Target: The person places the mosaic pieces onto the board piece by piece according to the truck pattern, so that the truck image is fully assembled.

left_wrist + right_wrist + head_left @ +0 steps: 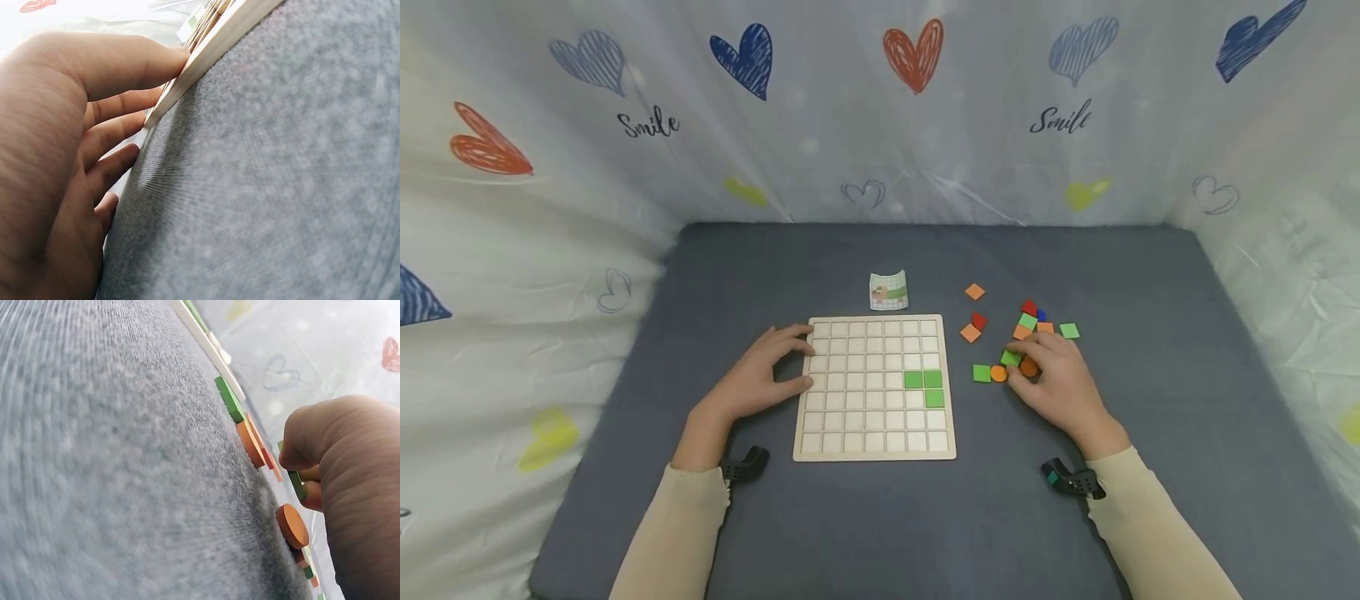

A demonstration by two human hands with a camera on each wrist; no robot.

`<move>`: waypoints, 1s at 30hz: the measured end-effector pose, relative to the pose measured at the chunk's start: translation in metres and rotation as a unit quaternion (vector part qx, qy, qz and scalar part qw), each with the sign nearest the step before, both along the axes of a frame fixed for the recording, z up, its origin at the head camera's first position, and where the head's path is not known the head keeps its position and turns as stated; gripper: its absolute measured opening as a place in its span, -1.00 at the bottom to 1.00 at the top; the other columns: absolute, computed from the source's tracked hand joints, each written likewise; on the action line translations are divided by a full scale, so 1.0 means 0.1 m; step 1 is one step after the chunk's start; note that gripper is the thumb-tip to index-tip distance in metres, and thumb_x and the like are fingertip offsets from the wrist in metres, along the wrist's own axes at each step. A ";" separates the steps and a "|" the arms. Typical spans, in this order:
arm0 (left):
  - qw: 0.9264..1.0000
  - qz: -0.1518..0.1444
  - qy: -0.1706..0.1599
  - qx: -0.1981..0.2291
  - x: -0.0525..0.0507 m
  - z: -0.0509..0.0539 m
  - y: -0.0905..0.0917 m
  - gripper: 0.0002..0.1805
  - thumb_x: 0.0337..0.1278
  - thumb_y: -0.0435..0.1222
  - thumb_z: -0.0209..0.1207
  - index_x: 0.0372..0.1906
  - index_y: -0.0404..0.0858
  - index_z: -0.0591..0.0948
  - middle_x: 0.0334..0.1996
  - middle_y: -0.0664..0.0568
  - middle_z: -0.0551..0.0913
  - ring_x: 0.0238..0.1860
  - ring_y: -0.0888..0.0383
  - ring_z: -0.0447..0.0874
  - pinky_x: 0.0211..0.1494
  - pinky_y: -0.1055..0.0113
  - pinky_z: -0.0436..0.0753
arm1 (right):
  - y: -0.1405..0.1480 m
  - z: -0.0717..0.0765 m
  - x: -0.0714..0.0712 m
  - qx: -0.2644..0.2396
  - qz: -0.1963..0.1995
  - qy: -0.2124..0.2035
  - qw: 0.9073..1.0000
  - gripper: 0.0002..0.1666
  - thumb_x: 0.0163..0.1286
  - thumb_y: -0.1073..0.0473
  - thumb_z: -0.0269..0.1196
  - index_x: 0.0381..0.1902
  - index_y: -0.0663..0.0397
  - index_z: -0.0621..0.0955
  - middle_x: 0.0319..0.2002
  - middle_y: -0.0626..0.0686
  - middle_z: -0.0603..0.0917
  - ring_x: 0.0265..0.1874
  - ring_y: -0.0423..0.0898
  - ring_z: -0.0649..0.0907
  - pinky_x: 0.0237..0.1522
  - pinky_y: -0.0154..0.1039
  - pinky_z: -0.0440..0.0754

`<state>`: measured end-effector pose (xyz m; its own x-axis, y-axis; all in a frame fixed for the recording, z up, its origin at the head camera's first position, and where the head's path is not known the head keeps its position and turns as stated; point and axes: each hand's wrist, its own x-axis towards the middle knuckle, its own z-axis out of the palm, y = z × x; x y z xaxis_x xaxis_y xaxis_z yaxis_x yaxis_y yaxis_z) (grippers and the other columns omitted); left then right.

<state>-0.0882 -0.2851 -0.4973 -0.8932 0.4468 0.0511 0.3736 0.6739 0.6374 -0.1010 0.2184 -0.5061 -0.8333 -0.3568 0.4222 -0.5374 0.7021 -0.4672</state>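
Note:
A pale wooden grid board [874, 457] lies flat on the table, with several green square tiles [933, 379] in cells near its right side. My left hand [752, 377] rests at the board's left edge. In the left wrist view its thumb [156, 60] touches the rim, with the fingers spread loosely along it. To the right of the board, my right hand [1062, 382] pinches a green square tile [296, 484] between thumb and fingers, raised off the cloth in the right wrist view. Orange round tiles [998, 373] and another green square [982, 373] lie close by.
A small printed card [888, 293] with a coloured grid picture lies behind the board. Beyond the right hand are loose red [1029, 307], orange, blue and green tiles, including a green one [1070, 331] at the far right. Grey cloth [880, 533] covers the table; a patterned curtain hangs around it.

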 end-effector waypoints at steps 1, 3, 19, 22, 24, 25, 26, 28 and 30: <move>1.000 -0.001 0.001 0.003 0.00 -0.01 0.02 -0.54 0.42 -0.08 0.47 0.26 -0.14 0.66 0.64 -0.12 0.37 0.68 -0.19 0.21 0.83 -0.17 -0.17 | 0.01 0.01 0.00 0.002 0.000 0.000 1.000 -0.70 0.32 0.23 0.49 -0.01 0.19 0.82 -0.03 0.14 0.76 -0.06 0.11 0.67 0.06 0.21 0.61; 1.000 -0.002 0.001 0.010 -0.01 -0.02 0.05 -0.55 0.42 -0.09 0.47 0.27 -0.14 0.65 0.64 -0.12 0.36 0.69 -0.19 0.21 0.83 -0.17 -0.17 | 0.02 0.04 0.01 0.002 -0.001 0.000 1.000 -0.71 0.32 0.23 0.48 -0.01 0.19 0.82 -0.03 0.14 0.76 -0.04 0.12 0.66 0.07 0.21 0.61; 1.000 -0.001 0.006 0.024 -0.01 -0.05 0.21 -0.53 0.43 -0.06 0.46 0.28 -0.14 0.64 0.65 -0.12 0.35 0.69 -0.21 0.20 0.83 -0.19 -0.16 | -0.23 0.18 0.13 0.030 0.085 0.029 0.995 -0.69 0.31 0.23 0.46 0.02 0.13 0.82 -0.10 -0.02 0.71 -0.19 -0.07 0.60 -0.05 -0.02 0.59; 1.000 0.007 -0.001 0.017 0.05 -0.07 0.15 -0.54 0.42 -0.06 0.46 0.27 -0.12 0.64 0.65 -0.11 0.34 0.70 -0.22 0.16 0.82 -0.23 -0.16 | -0.41 0.15 0.19 0.031 0.111 0.018 0.993 -0.69 0.35 0.22 0.46 0.04 0.11 0.82 -0.08 -0.05 0.70 -0.18 -0.11 0.59 -0.11 -0.10 0.54; 1.000 0.011 -0.003 0.012 0.06 -0.08 0.09 -0.54 0.42 -0.07 0.47 0.27 -0.11 0.64 0.65 -0.10 0.34 0.70 -0.22 0.15 0.82 -0.23 -0.16 | -0.53 0.14 0.22 0.025 0.125 0.011 0.992 -0.70 0.37 0.21 0.46 0.04 0.10 0.82 -0.07 -0.06 0.70 -0.15 -0.11 0.60 -0.14 -0.14 0.51; 1.000 0.012 -0.005 0.011 0.07 -0.09 0.06 -0.54 0.42 -0.06 0.47 0.27 -0.10 0.64 0.66 -0.10 0.33 0.71 -0.23 0.14 0.82 -0.23 -0.16 | -0.59 0.13 0.23 0.022 0.131 0.010 0.991 -0.70 0.37 0.21 0.45 0.05 0.10 0.82 -0.07 -0.06 0.70 -0.15 -0.12 0.59 -0.15 -0.15 0.51; 1.000 0.013 -0.006 0.012 0.06 -0.08 0.04 -0.54 0.42 -0.07 0.47 0.27 -0.10 0.64 0.66 -0.10 0.33 0.71 -0.23 0.13 0.82 -0.23 -0.16 | -0.64 0.12 0.23 0.022 0.136 0.006 0.990 -0.70 0.39 0.21 0.44 0.05 0.09 0.82 -0.07 -0.06 0.69 -0.16 -0.12 0.58 -0.16 -0.17 0.50; 1.000 0.007 -0.005 0.013 0.04 -0.05 0.01 -0.55 0.41 -0.07 0.48 0.26 -0.10 0.64 0.66 -0.11 0.33 0.70 -0.23 0.16 0.82 -0.21 -0.17 | -0.73 0.11 0.24 0.022 0.144 0.005 0.989 -0.70 0.40 0.20 0.43 0.06 0.08 0.82 -0.07 -0.07 0.69 -0.16 -0.13 0.58 -0.16 -0.19 0.50; 1.000 0.001 -0.004 0.014 0.01 -0.03 0.00 -0.56 0.42 -0.08 0.48 0.25 -0.11 0.65 0.65 -0.11 0.34 0.69 -0.23 0.17 0.83 -0.18 -0.17 | -0.81 0.10 0.26 0.021 0.151 0.006 0.988 -0.71 0.41 0.20 0.42 0.06 0.07 0.83 -0.08 -0.07 0.69 -0.18 -0.14 0.57 -0.17 -0.21 0.48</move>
<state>-0.0870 -0.2853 -0.4999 -0.8949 0.4428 0.0558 0.3660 0.6564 0.6597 -0.0745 0.1374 -0.4959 -0.6816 -0.6056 0.4107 -0.7303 0.5278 -0.4337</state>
